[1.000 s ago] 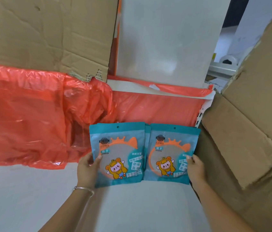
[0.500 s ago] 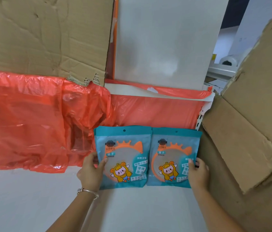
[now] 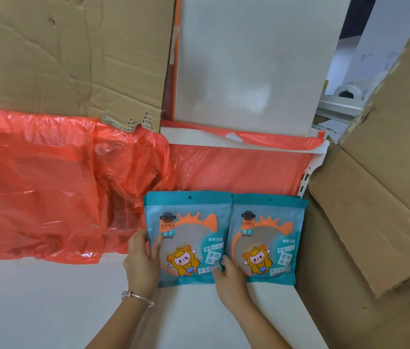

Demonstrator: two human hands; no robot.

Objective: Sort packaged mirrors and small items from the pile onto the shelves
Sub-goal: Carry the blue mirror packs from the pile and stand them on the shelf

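As they stand upright and touching at the far right of the shelf [image 3: 47,311], the left mirror pouch [image 3: 188,238] and right mirror pouch [image 3: 268,235] look light, slick and breakable inside; hold them by the edges. The left grip [image 3: 141,263] clasps the left pouch's left edge; the right grip [image 3: 229,277], earlier on the right pouch's outer edge, now pinches the left pouch's lower right corner.

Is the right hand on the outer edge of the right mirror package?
No, the right hand holds a lower corner of the left mirror package.
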